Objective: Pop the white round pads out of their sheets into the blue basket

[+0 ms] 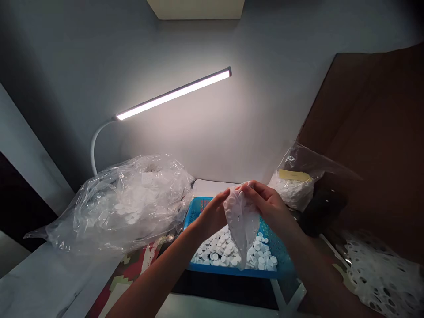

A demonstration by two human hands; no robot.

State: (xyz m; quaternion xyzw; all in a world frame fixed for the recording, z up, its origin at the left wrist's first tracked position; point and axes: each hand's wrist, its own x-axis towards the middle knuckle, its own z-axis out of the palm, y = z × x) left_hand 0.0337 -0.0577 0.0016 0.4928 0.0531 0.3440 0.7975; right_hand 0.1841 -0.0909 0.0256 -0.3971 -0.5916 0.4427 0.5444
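Both hands hold a thin, limp white sheet (241, 225) with round shapes in it. My left hand (213, 212) grips its upper left edge, fingers partly hidden behind it. My right hand (267, 202) pinches the top right, thumb and fingers closed near a small disc shape. The sheet hangs down in a point above a blue plastic basket (228, 270). Inside the basket lie many loose white discs (217, 247), spread over its bottom.
A large clear plastic bag (132, 203) with white pieces lies at left. At right stand a smaller bag (294, 187) with a yellow label and a dark object (321, 212). White sheets full of round holes (384, 274) lie lower right. A lit lamp (175, 93) hangs above.
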